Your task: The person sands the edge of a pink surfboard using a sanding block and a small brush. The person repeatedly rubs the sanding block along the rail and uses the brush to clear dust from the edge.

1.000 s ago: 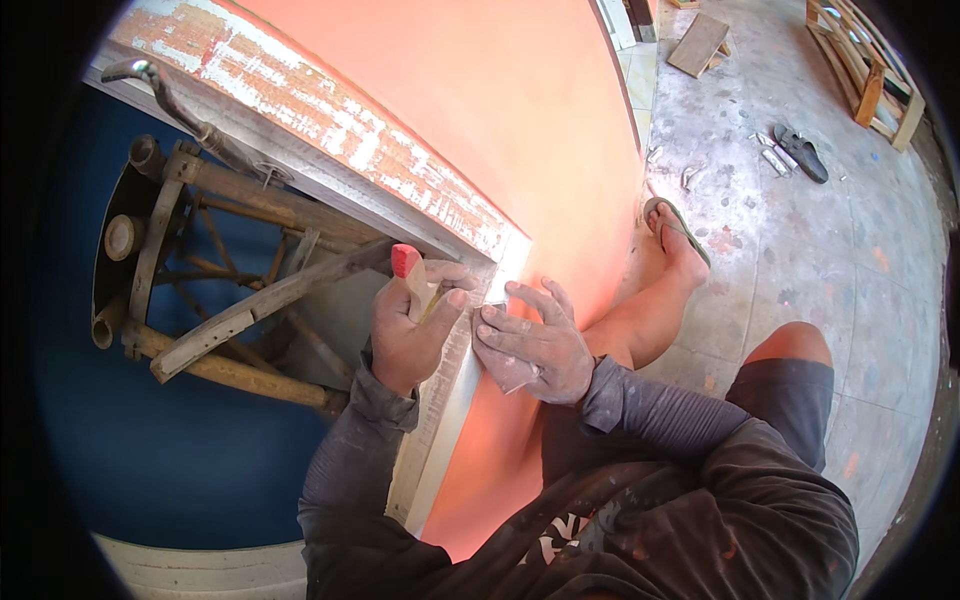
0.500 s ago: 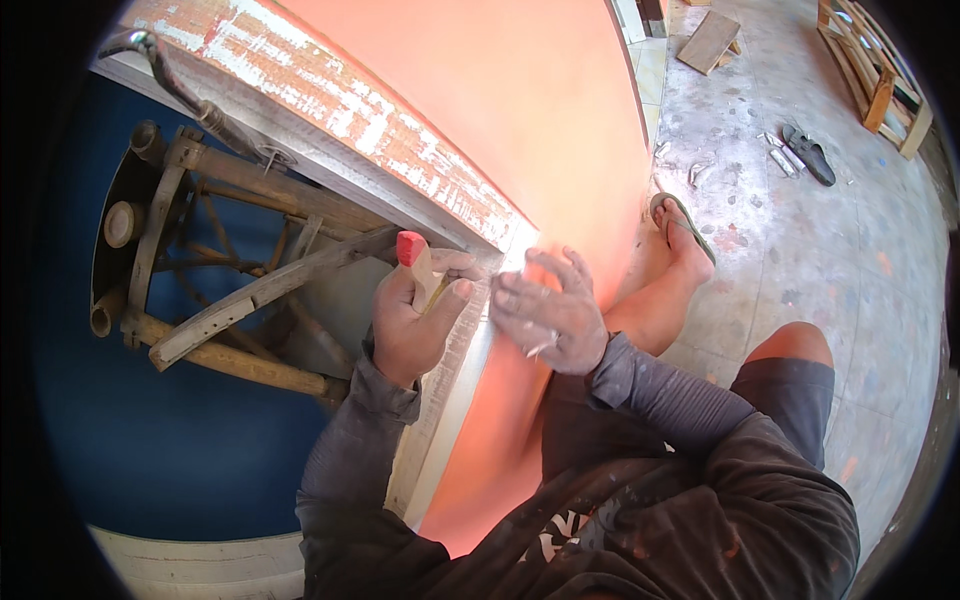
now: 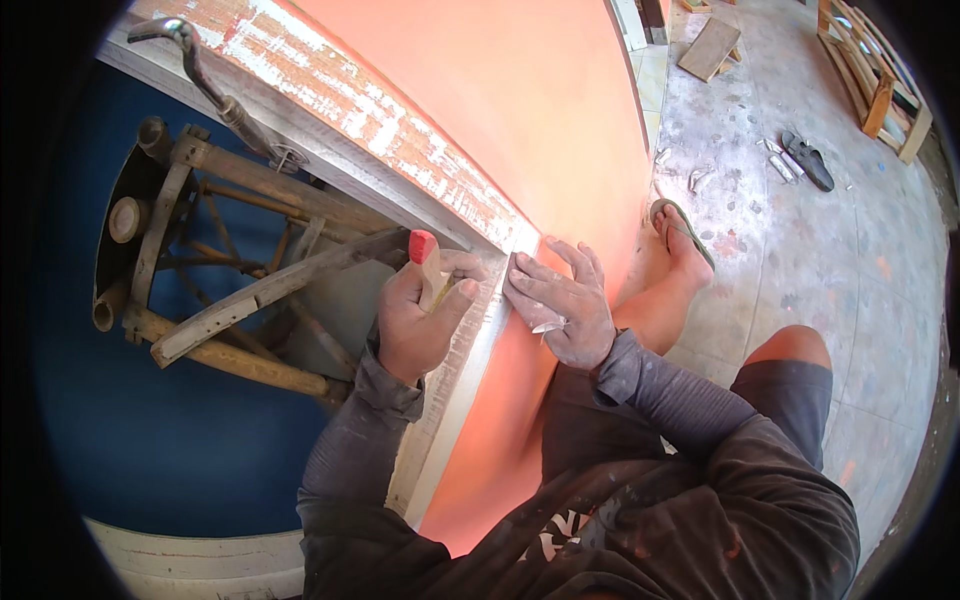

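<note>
In my left hand (image 3: pixel 420 325) is a tool with a wooden handle (image 3: pixel 424 252), its end painted red; the fingers wrap round it and hide its working end. That hand is at the inner side of a pale, scraped ledge (image 3: pixel 455 375), by its corner. My right hand (image 3: pixel 565 310) lies on the corner's outer side, against the orange wall, fingers stretched out and slightly apart. Dust coats its fingers. A small pale, shiny thing (image 3: pixel 548 326) shows at its ring finger; I cannot make out what it is.
A curved metal handle (image 3: pixel 235 115) sticks out from the patchy frame (image 3: pixel 350 110) at upper left. Behind the ledge stands a bamboo and wood structure (image 3: pixel 240 345) before a blue surface. A wooden board (image 3: pixel 710 48), a black sandal (image 3: pixel 808 160) and a wooden rack (image 3: pixel 880 90) are on the stained floor.
My right hand has shifted slightly right and down along the corner and shows sharper. My left hand, still round the tool, has moved a little to the right.
</note>
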Tool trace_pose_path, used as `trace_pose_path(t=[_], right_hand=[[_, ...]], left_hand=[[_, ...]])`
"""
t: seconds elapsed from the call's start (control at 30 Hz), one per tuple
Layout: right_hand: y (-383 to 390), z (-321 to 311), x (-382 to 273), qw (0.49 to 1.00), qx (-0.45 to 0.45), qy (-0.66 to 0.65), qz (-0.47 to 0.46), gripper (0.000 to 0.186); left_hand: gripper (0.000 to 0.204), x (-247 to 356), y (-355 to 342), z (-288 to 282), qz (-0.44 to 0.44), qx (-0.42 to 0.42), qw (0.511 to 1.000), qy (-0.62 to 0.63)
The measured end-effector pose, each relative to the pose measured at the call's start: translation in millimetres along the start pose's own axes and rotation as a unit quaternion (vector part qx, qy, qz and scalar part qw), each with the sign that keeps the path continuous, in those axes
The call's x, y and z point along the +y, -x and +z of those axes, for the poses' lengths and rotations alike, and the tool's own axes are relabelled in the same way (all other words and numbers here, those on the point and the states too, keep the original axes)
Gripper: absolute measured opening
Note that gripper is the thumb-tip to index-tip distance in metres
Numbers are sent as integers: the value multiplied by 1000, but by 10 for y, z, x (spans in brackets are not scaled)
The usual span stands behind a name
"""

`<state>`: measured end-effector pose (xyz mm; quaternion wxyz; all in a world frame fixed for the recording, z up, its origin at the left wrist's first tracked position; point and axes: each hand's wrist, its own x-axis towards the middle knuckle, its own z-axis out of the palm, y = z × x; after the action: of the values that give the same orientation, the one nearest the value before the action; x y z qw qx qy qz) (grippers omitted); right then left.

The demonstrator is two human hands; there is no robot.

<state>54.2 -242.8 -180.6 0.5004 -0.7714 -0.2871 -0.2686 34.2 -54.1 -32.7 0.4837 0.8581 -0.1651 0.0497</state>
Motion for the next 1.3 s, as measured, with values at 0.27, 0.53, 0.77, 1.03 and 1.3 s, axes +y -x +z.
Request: trace_pose_path(t=[0.27,0.53,0.77,1.03,1.3], right_hand=[[169,117,-223,994,-37,-51,-84,67],[114,94,-217,998,-18,-39,-45,60],[65,72,11,1000,8,-3,-29,56],[254,181,-183,995,-29,-80,-48,59],[142,111,-5,999,7,-27,-31,59]], left_hand=[[21,5,-4,-16,12,1,1000,-22],[16,22,13,29,12,31,999,-5],[18,-1,6,14,5,12,1000,-18],[16,23,-2,76,6,29,1000,11],[17,20,3,53,16,26,999,-24]])
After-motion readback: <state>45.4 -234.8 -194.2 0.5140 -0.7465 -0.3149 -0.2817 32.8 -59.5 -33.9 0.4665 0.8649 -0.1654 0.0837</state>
